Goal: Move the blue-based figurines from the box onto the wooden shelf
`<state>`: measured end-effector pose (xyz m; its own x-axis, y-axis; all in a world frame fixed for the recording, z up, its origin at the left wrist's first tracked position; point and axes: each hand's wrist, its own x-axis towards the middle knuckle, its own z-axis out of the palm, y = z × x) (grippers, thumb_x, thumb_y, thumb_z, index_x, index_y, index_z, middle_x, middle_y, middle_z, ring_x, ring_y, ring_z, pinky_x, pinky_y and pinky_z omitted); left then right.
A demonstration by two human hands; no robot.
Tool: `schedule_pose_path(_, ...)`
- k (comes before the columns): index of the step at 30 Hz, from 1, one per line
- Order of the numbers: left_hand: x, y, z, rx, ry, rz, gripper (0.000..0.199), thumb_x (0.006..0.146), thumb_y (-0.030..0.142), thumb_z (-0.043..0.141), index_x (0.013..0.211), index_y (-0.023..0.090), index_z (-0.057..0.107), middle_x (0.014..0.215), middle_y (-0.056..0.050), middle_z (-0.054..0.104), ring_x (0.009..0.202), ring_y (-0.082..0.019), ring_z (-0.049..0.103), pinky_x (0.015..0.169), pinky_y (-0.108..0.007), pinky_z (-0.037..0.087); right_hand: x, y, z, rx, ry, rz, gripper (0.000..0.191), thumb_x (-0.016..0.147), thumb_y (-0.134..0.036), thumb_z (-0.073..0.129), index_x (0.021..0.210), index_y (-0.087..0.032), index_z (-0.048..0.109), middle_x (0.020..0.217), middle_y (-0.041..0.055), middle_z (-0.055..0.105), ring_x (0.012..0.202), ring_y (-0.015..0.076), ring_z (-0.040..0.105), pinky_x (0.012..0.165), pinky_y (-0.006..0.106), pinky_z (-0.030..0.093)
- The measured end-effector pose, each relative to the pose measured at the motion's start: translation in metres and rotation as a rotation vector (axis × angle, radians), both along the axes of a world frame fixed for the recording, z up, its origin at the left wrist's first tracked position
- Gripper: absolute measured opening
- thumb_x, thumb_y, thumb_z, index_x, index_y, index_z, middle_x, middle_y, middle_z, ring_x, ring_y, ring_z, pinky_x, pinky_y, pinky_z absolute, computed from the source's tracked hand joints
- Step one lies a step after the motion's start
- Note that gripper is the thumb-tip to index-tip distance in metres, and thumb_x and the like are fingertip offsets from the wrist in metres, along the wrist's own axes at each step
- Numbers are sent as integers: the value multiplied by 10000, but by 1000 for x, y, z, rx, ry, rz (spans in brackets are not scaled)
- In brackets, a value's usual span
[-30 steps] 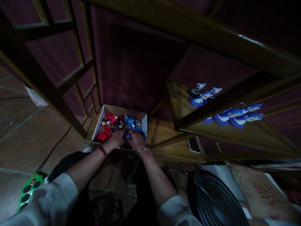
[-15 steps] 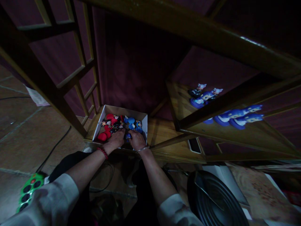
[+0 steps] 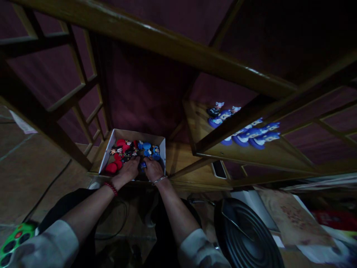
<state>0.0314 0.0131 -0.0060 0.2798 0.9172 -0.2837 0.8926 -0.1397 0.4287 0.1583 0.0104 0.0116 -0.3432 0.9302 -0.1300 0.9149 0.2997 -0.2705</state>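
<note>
An open white box (image 3: 104, 160) on the low wooden shelf holds several small figures, red and black ones (image 3: 118, 158) on the left and blue ones (image 3: 147, 146) on the right. My left hand (image 3: 129, 169) reaches over the box's near side, its fingers bent down among the dark figures; what they hold is hidden. Beside it, my right hand (image 3: 153, 169) has its fingers curled at a small dark blue figure (image 3: 143, 164), which shows between the two hands. Whether either hand grips a figure is too dark to tell.
Several blue and white figures (image 3: 248, 136) stand on a raised shelf (image 3: 200, 123) to the right. Below it lies a phone (image 3: 219, 169). A wooden beam (image 3: 167, 37) crosses overhead. A black ridged stool (image 3: 248, 234) is at lower right, a green object (image 3: 16, 242) at lower left.
The view has shifted, so the box, shelf and figures appear further left. Both hands remain in the box, close together, with little visible change in their pose.
</note>
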Motion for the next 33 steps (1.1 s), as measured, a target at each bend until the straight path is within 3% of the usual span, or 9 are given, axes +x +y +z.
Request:
schedule_pose_path(6,1,-4,9,-2,45,-44,520,608,-34,394,1109,104,400,1182,-156,440,1039,-195,491,822,-274,404,4,-2,4,-52,27,-6,286,695,-133,485,976,-180,511,971,67,583,953,159,517,789,248,392)
schedule_pose_path(15,4,-5,3,17,85,-53,498,636,-16,388,1113,124,405,1197,-161,419,988,-198,526,787,-294,420,6,-5,8,-63,26,-87,311,689,-145,503,988,-225,524,992,34,600,926,148,549,774,237,402)
schedule_pose_path(21,4,-7,10,16,94,-47,456,649,9,394,1090,121,421,1155,-163,455,949,-208,544,749,-300,430,7,-4,1,-20,80,-75,292,686,-125,489,952,-225,552,942,29,621,896,146,557,766,231,401)
schedule_pose_path(25,3,-5,14,-10,45,16,462,656,31,423,1108,122,402,1133,-150,488,947,-192,544,767,-280,415,8,0,-1,-20,154,-92,293,687,-130,502,958,-226,557,931,20,618,862,129,558,749,214,401)
schedule_pose_path(33,-2,2,4,-57,-236,104,388,682,148,517,1062,141,435,983,-93,592,915,-175,559,744,-235,409,10,5,2,-23,300,-163,231,688,-184,551,912,-234,583,906,5,601,827,114,545,777,212,399)
